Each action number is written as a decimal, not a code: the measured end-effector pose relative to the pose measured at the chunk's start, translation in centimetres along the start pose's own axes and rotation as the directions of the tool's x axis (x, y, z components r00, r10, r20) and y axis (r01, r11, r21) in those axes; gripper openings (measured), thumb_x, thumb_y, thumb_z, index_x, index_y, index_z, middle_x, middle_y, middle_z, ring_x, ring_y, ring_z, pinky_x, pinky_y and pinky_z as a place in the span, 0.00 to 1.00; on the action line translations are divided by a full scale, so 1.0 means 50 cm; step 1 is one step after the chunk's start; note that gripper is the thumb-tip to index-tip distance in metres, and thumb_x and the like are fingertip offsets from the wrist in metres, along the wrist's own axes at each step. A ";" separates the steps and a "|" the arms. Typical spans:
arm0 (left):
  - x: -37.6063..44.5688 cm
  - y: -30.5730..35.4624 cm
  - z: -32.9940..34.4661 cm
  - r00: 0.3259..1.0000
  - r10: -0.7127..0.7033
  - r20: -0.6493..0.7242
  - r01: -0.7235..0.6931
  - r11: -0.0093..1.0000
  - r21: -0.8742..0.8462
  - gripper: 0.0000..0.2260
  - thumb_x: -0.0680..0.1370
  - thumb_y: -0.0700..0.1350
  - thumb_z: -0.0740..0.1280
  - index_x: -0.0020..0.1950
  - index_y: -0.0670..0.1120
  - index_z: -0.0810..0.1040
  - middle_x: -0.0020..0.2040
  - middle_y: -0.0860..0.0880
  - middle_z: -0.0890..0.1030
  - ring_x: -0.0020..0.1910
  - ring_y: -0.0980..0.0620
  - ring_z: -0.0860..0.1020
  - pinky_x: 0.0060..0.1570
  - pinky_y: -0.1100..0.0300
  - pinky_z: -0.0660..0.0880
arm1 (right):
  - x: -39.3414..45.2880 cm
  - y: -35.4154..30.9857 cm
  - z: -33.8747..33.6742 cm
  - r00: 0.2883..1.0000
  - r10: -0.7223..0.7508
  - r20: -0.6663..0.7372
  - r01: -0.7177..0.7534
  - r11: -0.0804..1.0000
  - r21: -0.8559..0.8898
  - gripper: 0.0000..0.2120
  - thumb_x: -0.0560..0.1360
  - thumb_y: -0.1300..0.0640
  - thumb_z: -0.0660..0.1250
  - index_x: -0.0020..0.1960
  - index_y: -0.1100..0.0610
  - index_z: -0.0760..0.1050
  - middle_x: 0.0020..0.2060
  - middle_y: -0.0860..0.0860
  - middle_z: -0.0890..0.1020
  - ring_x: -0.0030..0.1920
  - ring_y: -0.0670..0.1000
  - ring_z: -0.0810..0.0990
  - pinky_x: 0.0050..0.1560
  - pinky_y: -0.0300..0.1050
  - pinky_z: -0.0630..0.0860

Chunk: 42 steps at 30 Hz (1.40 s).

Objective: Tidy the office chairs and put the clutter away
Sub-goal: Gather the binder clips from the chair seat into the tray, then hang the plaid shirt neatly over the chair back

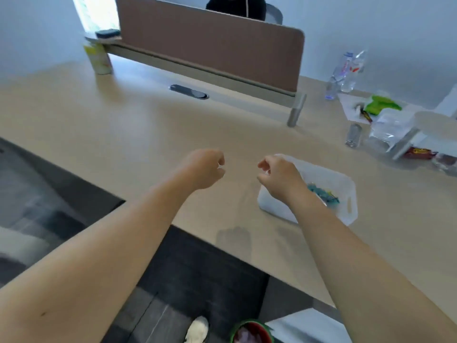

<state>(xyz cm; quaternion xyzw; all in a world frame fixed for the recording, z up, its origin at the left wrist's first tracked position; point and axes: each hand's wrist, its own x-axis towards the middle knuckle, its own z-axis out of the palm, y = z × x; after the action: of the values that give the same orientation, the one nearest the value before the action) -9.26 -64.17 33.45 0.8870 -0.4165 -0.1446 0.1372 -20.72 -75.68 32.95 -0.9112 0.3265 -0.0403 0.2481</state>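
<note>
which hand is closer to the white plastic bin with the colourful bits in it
Right. The right hand hovers over the white plastic bin's near-left corner, overlapping it in view. The left hand is off to its left, above bare desk.

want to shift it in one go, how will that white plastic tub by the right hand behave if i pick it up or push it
The white plastic tub looks thin-walled and translucent, so it may flex if gripped by one wall. It holds only a few small coloured bits, so it is probably light and may slide easily on the smooth desk. Low and wide, it seems unlikely to tip.
</note>
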 end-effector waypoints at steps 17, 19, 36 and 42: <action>-0.822 -0.444 -0.090 0.611 -0.759 -0.225 0.722 0.651 -0.237 0.14 0.78 0.45 0.62 0.61 0.42 0.74 0.62 0.44 0.79 0.59 0.43 0.76 0.58 0.53 0.72 | -0.385 -0.601 0.333 0.662 -0.656 0.363 0.672 0.733 0.100 0.15 0.77 0.61 0.60 0.64 0.59 0.71 0.61 0.56 0.76 0.55 0.56 0.76 0.48 0.45 0.71; -0.923 -0.482 -0.092 0.562 -0.791 -0.240 0.750 0.610 -0.255 0.13 0.78 0.45 0.62 0.61 0.42 0.74 0.61 0.44 0.79 0.58 0.43 0.77 0.58 0.52 0.72 | -0.451 -0.666 0.369 0.627 -0.682 0.376 0.701 0.705 0.110 0.15 0.77 0.62 0.60 0.62 0.59 0.72 0.60 0.56 0.76 0.54 0.58 0.77 0.50 0.49 0.75; -1.529 -0.802 -0.128 0.309 -0.914 -0.263 0.836 0.393 -0.384 0.13 0.78 0.45 0.63 0.60 0.41 0.74 0.60 0.43 0.78 0.58 0.45 0.76 0.60 0.50 0.73 | -0.895 -1.141 0.661 0.447 -0.806 0.388 0.811 0.548 0.203 0.15 0.77 0.59 0.61 0.62 0.61 0.71 0.62 0.57 0.74 0.60 0.58 0.74 0.53 0.46 0.71; -1.549 -0.967 -0.215 0.327 -0.894 -0.307 0.834 0.425 -0.352 0.14 0.79 0.44 0.62 0.62 0.40 0.73 0.62 0.42 0.77 0.60 0.44 0.75 0.60 0.54 0.71 | -0.880 -1.322 0.734 0.489 -0.817 0.306 0.793 0.562 0.233 0.16 0.77 0.56 0.60 0.63 0.59 0.70 0.63 0.57 0.72 0.62 0.58 0.72 0.57 0.52 0.73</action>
<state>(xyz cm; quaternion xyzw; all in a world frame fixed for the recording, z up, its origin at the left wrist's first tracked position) -18.81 27.20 36.78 0.9663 0.1750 -0.0122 0.1885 -8.55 10.86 36.38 -0.9384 -0.1932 0.0162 0.2860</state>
